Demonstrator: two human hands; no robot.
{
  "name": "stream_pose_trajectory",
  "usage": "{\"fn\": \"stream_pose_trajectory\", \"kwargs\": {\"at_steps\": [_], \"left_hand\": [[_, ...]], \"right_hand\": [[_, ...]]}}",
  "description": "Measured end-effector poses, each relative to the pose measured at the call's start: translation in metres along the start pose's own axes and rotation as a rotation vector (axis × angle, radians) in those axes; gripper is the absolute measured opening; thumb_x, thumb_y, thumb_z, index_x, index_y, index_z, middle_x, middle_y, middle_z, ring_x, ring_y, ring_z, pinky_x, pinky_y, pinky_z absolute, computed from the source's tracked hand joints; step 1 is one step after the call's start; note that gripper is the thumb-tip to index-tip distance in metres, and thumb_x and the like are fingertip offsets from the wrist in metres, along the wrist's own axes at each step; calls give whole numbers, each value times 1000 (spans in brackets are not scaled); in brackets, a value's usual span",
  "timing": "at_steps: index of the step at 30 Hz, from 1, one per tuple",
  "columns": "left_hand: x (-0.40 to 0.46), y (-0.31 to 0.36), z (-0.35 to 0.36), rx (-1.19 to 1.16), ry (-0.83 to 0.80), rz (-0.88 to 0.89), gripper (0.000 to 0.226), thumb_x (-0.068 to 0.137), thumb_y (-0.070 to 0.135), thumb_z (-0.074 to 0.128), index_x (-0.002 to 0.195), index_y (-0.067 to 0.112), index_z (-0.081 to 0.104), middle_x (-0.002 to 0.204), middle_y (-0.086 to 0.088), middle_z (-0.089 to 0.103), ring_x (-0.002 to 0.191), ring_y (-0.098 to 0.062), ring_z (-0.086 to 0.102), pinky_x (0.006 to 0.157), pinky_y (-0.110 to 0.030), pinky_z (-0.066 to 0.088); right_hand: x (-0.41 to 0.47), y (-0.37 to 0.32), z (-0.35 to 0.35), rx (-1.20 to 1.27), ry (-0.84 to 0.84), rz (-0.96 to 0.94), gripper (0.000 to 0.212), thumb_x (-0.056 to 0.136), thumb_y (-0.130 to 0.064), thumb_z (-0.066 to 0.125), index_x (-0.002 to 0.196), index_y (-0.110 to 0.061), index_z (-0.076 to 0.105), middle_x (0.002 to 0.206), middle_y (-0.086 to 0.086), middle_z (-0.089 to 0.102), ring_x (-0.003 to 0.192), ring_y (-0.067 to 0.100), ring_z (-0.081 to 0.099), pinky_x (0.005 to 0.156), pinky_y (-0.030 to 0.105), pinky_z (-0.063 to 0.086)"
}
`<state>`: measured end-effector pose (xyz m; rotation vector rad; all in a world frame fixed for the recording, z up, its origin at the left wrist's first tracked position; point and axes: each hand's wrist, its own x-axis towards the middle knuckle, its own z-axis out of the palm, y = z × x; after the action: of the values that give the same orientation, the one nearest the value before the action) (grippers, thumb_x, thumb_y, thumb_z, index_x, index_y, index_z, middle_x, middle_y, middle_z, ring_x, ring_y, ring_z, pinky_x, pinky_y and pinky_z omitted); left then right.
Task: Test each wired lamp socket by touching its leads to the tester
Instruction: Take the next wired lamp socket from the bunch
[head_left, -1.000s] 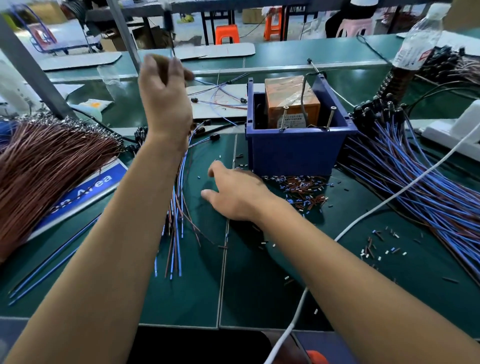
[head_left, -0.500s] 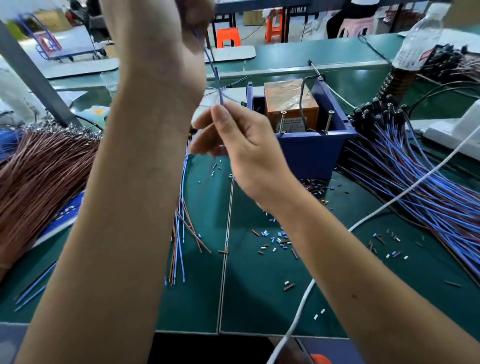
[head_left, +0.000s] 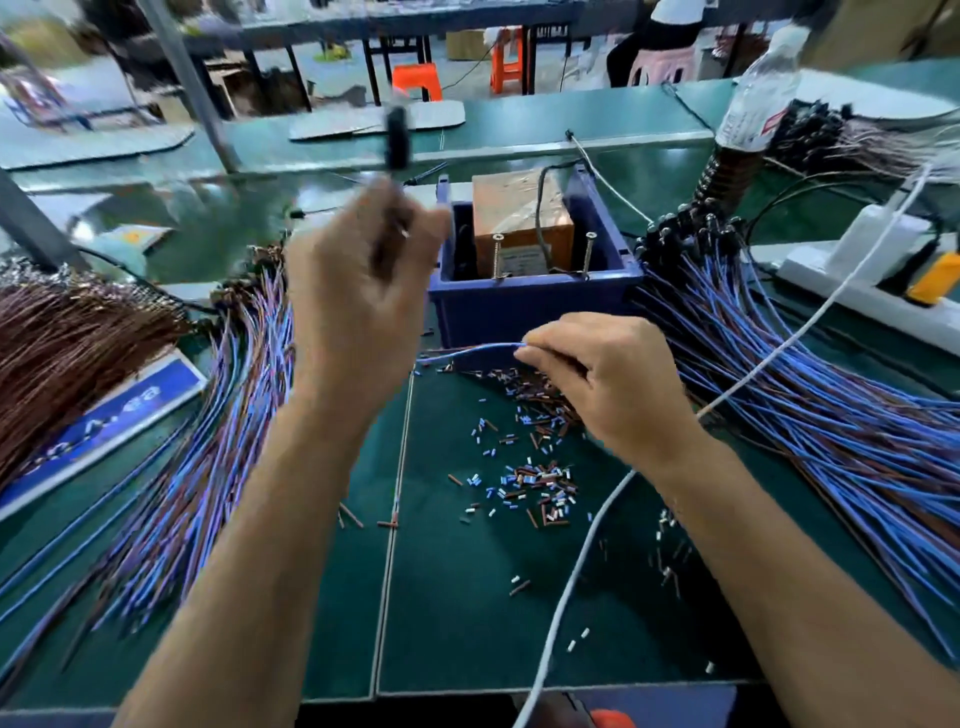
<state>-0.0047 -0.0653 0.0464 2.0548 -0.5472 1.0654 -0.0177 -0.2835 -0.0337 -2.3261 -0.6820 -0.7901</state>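
My left hand (head_left: 358, 301) is raised over the bench and grips a wired lamp socket; its black socket head (head_left: 397, 137) sticks up, blurred. My right hand (head_left: 597, 384) pinches the blue lead (head_left: 467, 353) of that socket just in front of the blue bin (head_left: 530, 306). Inside the bin sits the orange tester box (head_left: 519, 218) with two upright screws (head_left: 543, 254) at its front. The lead ends are apart from the screws.
A pile of blue-wired sockets (head_left: 779, 374) fans out on the right, another pile (head_left: 208, 441) on the left beside brown wires (head_left: 67, 353). Cut insulation bits (head_left: 530, 483) litter the green mat. A white cable (head_left: 582, 561), a power strip (head_left: 872, 280) and a bottle (head_left: 753, 114) stand right.
Both hands have come down from near the camera. My right hand slid along the blue lead toward the bin front; my left hand lowered with the socket.
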Motion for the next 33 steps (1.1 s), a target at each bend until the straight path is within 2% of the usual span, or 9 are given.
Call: {"fn": "stream_pose_trajectory", "kwargs": {"at_steps": [2, 4, 6, 8, 11, 14, 18, 24, 33], "left_hand": [[-29, 15, 28, 3, -261, 130, 29, 105, 32, 56, 80, 17, 61, 74, 10, 55, 65, -8, 50, 59, -27, 41], [-44, 18, 54, 42, -374, 111, 28, 106, 30, 53, 95, 10, 70, 91, -2, 66, 80, -25, 63, 68, -39, 50], [-47, 2, 59, -15, -443, 66, 24, 107, 29, 50, 90, 17, 62, 83, 6, 62, 79, -28, 63, 66, -41, 48], [-57, 6, 60, -20, -455, 105, 25, 107, 31, 48, 83, 29, 44, 69, 18, 45, 65, -16, 50, 59, -34, 37], [-63, -9, 59, -73, -445, 72, 23, 103, 32, 49, 82, 24, 52, 70, 17, 46, 64, -13, 46, 59, -34, 36], [-74, -21, 60, -4, -426, -49, 34, 100, 36, 51, 77, 12, 58, 66, 10, 46, 63, -25, 50, 58, -42, 42], [-71, -24, 60, -58, -337, -102, 43, 102, 33, 59, 65, 19, 40, 56, 7, 34, 56, -23, 37, 55, -36, 33], [-77, -20, 68, -273, -387, -192, 18, 100, 22, 68, 84, 13, 69, 69, 12, 60, 62, -8, 54, 61, -23, 41], [-78, -22, 70, -390, -342, -281, 9, 98, 15, 69, 89, 15, 70, 78, 8, 68, 72, -9, 63, 68, -20, 47]], "right_hand": [[-4, 4, 5, 20, 72, -37, 21, 102, -26, 69, 99, -8, 79, 84, 2, 74, 74, 21, 69, 67, 40, 57], [-7, 4, 5, 52, 138, -29, 20, 102, -25, 67, 99, -9, 79, 79, -5, 67, 69, 9, 58, 69, 21, 51], [-10, 4, 6, 84, 154, 18, 15, 99, -19, 70, 100, -9, 81, 79, -10, 66, 70, -1, 53, 73, 4, 38], [-13, 3, 6, 190, 97, 81, 14, 95, -17, 74, 104, -10, 82, 86, -7, 75, 74, -7, 62, 72, 8, 45], [-14, 0, 6, 350, 8, 163, 14, 94, -22, 76, 101, -12, 83, 78, -3, 77, 71, 6, 71, 65, 28, 54], [-14, 3, 5, 420, -6, 230, 5, 94, -14, 76, 94, -13, 81, 70, -6, 74, 66, 7, 70, 66, 19, 51], [-14, 5, 3, 542, 55, 354, 8, 92, -8, 77, 92, -15, 81, 76, -8, 77, 67, 6, 72, 67, 14, 52], [-14, 9, 5, 691, -2, 421, 6, 95, -5, 74, 95, -9, 78, 72, -3, 77, 50, 2, 61, 49, 12, 44], [-14, 12, 7, 778, 18, 563, 12, 93, -16, 78, 81, -14, 78, 64, 4, 73, 48, 14, 61, 40, 22, 45]]}}
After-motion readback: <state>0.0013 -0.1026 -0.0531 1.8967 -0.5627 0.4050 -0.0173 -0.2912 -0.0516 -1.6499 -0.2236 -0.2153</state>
